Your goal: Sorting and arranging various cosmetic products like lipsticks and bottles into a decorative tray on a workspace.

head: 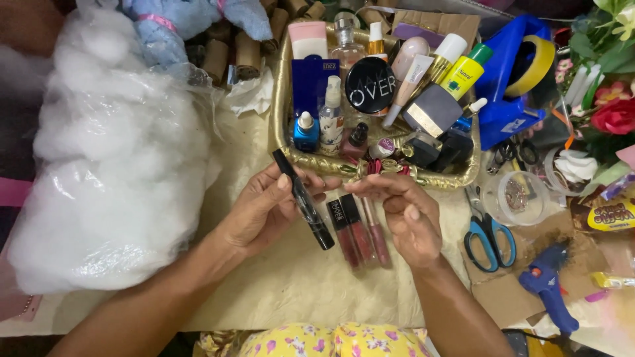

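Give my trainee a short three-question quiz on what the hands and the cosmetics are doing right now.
1. True or false: the left hand holds a black cosmetic tube.
2. Which lies right of the right hand? A) blue-handled scissors B) white stuffing C) cardboard rolls
3. Where do most cosmetics sit?

Key
1. True.
2. A.
3. In the gold tray; three lip gloss tubes lie on the table between the hands.
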